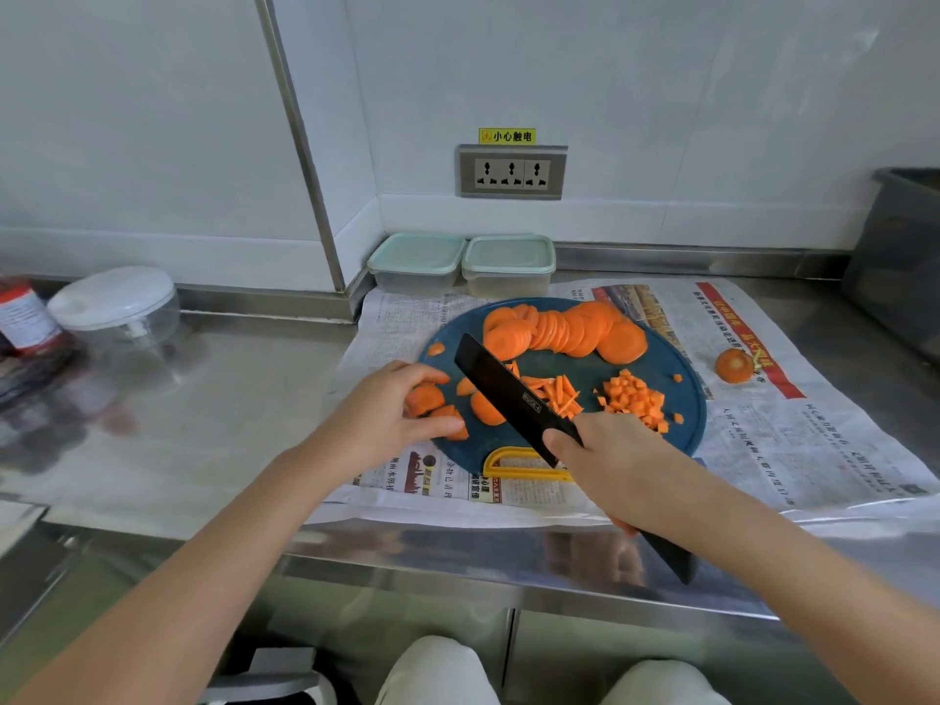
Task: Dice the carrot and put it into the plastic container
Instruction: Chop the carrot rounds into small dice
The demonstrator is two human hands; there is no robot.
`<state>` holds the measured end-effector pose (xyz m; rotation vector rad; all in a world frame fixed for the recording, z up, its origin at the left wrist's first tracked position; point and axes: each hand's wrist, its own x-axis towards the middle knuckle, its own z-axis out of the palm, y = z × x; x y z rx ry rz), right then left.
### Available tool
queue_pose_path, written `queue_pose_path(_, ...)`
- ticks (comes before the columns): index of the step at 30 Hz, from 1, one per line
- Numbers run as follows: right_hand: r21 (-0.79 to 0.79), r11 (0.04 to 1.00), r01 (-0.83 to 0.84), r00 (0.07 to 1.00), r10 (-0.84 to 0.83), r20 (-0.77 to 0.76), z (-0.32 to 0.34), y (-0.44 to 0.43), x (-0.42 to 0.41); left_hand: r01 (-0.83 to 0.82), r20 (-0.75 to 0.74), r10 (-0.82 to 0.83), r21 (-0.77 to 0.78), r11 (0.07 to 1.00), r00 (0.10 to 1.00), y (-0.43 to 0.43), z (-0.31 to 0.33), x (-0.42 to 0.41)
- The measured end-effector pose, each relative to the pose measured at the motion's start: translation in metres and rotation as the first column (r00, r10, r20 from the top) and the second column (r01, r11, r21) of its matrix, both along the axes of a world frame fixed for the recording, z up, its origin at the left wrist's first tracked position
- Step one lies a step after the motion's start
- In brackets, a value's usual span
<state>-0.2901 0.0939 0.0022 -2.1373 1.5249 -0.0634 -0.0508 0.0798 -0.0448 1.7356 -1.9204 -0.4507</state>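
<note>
On the cutting board (557, 361), your left hand (391, 412) pinches carrot slices (424, 399), right hand (610, 460) grips knife (508, 394); most remain undiced.

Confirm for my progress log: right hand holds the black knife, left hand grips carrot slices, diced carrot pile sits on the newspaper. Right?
No. The head view shows the diced carrot pile on the blue cutting board, not the newspaper. Right hand holds the black knife; left hand grips carrot slices.

Orange carrot slices (564, 330) and dice (633, 396) lie on a dark blue board (681, 429) beside a black knife (513, 399), yellow handle (513, 463).
</note>
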Motion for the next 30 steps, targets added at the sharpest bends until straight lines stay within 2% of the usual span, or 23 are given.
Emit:
queue_pose_path(2, -0.009, 1.0, -0.014, 1.0, 0.014, -0.007, 0.002, 0.001, 0.0, -0.048, -0.053, 0.046, -0.027, 0.998, 0.998, -0.002, 0.003, 0.004)
queue_pose_path(4, -0.031, 0.999, -0.011, 1.0, 0.01, -0.017, 0.004, 0.0, 0.001, -0.086, 0.009, 0.086, -0.011, 0.996, 0.996, -0.008, 0.007, 0.009)
queue_pose_path(7, -0.017, 1.0, -0.013, 0.999, 0.013, -0.032, 0.002, -0.001, 0.0, -0.038, 0.111, 0.02, 0.159, 0.986, 0.994, -0.018, 0.011, 0.014)
queue_pose_path(11, 0.018, 0.999, 0.03, 0.999, -0.03, 0.017, -0.003, -0.006, -0.005, -0.091, 0.059, 0.079, 0.221, 0.971, 0.995, -0.027, 0.015, 0.014)
queue_pose_path(16, -0.014, 0.997, 0.071, 0.997, -0.07, 0.029, -0.001, -0.009, -0.003, -0.203, -0.095, 0.238, 0.283, 0.938, 0.967, -0.026, 0.026, 0.001)
queue_pose_path(19, 0.008, 0.998, 0.066, 0.996, -0.067, 0.054, 0.001, -0.006, -0.006, -0.221, -0.045, 0.251, 0.343, 0.913, 0.967, -0.023, 0.021, -0.012)
queue_pose_path(26, 0.019, 0.997, 0.074, 0.992, -0.075, 0.1, 0.003, -0.003, -0.007, -0.256, 0.102, 0.235, 0.351, 0.9, 0.967, -0.026, 0.03, -0.017)
queue_pose_path(30, 0.026, 0.995, 0.093, 0.988, -0.095, 0.12, 0.002, -0.003, -0.014, -0.257, 0.116, 0.229, 0.424, 0.868, 0.967, -0.031, 0.033, -0.018)
